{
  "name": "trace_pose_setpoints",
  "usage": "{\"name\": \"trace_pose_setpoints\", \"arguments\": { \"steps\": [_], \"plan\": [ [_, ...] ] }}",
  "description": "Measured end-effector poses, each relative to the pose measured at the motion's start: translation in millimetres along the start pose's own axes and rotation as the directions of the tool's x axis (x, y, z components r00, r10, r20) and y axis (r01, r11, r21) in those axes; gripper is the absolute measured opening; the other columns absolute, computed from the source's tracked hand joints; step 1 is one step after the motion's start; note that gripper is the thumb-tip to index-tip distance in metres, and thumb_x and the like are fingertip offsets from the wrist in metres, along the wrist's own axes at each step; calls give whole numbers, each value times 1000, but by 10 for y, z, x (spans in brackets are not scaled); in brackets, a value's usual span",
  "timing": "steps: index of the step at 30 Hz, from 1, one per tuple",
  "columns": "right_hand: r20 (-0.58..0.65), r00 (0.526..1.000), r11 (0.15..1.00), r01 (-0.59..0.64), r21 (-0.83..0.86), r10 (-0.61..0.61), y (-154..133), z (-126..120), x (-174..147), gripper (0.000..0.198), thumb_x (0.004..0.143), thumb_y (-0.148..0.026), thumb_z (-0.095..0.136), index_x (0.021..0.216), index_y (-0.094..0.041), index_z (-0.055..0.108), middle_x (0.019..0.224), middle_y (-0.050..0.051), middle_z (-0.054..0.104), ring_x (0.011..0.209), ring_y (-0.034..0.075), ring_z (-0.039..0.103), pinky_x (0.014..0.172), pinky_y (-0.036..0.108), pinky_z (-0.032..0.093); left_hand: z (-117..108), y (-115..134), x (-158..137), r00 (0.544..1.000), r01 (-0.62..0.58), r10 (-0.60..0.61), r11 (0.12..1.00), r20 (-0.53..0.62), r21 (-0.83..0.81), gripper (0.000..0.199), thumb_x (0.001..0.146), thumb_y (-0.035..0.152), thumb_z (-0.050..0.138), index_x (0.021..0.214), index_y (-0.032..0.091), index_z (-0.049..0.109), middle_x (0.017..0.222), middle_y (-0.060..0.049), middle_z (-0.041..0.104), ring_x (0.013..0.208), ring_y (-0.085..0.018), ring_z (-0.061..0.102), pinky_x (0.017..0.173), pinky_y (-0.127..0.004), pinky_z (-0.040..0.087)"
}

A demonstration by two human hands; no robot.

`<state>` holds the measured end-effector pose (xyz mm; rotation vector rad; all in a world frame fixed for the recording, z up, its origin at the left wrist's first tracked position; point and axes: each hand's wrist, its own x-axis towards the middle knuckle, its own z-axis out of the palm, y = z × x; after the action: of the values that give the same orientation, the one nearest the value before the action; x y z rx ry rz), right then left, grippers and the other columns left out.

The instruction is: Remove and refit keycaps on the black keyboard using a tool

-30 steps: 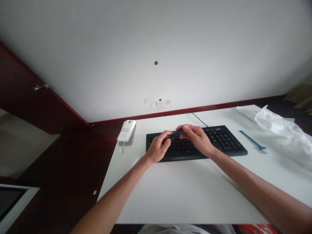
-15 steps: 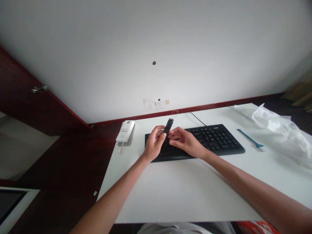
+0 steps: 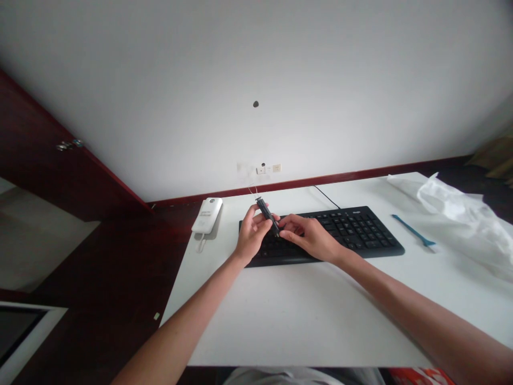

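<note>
A black keycap puller (image 3: 267, 215) with thin wire loops at its top is held over the keyboard, tilted so that its wires point up and to the left. My left hand (image 3: 253, 231) grips it, the thumb across the near side and fingers behind. The curled fingertips of my right hand (image 3: 308, 235) are at the puller's lower end, thumb and forefinger pinching there. Beneath both hands lies the black keyboard (image 3: 360, 230), its left part mostly covered by them.
On the white table (image 3: 296, 315), a white power bank (image 3: 207, 215) with a strap lies at the left. To the keyboard's right are a blue brush (image 3: 412, 230) and a crumpled white bag (image 3: 460, 214). A cable (image 3: 326, 197) runs off the back edge.
The puller has turned in my hands: its wire end leaned right before and now leans left. My right fingertips have come to its lower end.
</note>
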<state>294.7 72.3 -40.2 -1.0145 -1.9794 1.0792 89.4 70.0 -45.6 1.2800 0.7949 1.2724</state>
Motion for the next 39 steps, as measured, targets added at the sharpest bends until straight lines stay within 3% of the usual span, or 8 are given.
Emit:
{"name": "trace_pose_setpoints", "arguments": {
  "steps": [3, 7, 12, 15, 18, 24, 32, 39],
  "plan": [
    [22, 1000, 999, 18, -48, -17, 8, -22, -2, 38, 91, -53, 70, 112, -22, 68, 90, 3, 73, 79, 19, 67, 73, 33, 53, 23, -6, -11, 1000, -3, 5, 999, -23, 47, 43, 84, 34, 79, 116, 19, 55, 115, -9, 69, 104, -20, 69, 90, -32, 56],
    [-6, 1000, 992, -24, 126, 25, 54, 62, -2, 38, 95, -54, 63, 112, -20, 66, 87, 4, 73, 79, 20, 68, 71, 33, 55, 39, -46, -10, 999, -28, 32, 992, -34, 121, 37, 81, 37, 81, 105, 18, 59, 105, -5, 67, 98, -18, 67, 87, -29, 55],
    [-60, 998, 975, -9, 221, 23, 89, 13, 30, 37, 96, -55, 61, 103, -20, 64, 88, 5, 73, 85, 21, 69, 77, 33, 54, -131, -84, 79, 990, -104, 130, 930, -51, 352, 28, 94, 41, 67, 110, 19, 64, 106, -7, 69, 104, -20, 66, 91, -31, 52],
    [-184, 983, 996, -4, 88, 21, 142, -143, 60, 35, 99, -55, 57, 99, -20, 63, 89, 5, 74, 86, 22, 69, 80, 34, 53, -378, -100, 167, 961, -111, 243, 775, -131, 623, 24, 99, 41, 59, 107, 20, 67, 109, -8, 71, 105, -22, 66, 98, -35, 48],
    [-295, 955, 961, -93, -260, 13, 235, -315, 80, 30, 99, -51, 55, 104, -22, 64, 89, 6, 75, 81, 25, 69, 77, 36, 49, -592, -150, 230, 945, -100, 303, 620, -119, 779, 20, 96, 38, 63, 102, 20, 69, 107, -9, 72, 107, -24, 64, 103, -40, 46],
    [-313, 950, 790, -200, -579, 11, 468, -568, 122, 32, 104, -44, 45, 119, -21, 59, 85, 9, 75, 75, 31, 69, 70, 37, 44, -571, -253, 213, 988, -69, 140, 765, -60, 640, 28, 97, 44, 62, 106, 19, 70, 106, -8, 74, 100, -20, 68, 96, -34, 51],
    [-206, 969, 658, -244, -712, 136, 593, -767, 172, 30, 105, -38, 44, 119, -17, 58, 93, 15, 76, 89, 33, 72, 76, 36, 45, -435, -211, 162, 981, -76, 167, 805, -102, 588, 28, 97, 44, 60, 102, 19, 72, 104, -6, 75, 97, -19, 67, 91, -30, 50],
    [-200, 934, 518, -333, -788, 297, 639, -959, 107, 32, 105, -38, 44, 118, -14, 60, 97, 18, 76, 96, 36, 73, 78, 38, 46, -130, -250, 76, 987, -78, 148, 794, -67, 603, 26, 98, 40, 58, 96, 20, 73, 99, -4, 75, 95, -19, 68, 89, -28, 50]
  ]
}}
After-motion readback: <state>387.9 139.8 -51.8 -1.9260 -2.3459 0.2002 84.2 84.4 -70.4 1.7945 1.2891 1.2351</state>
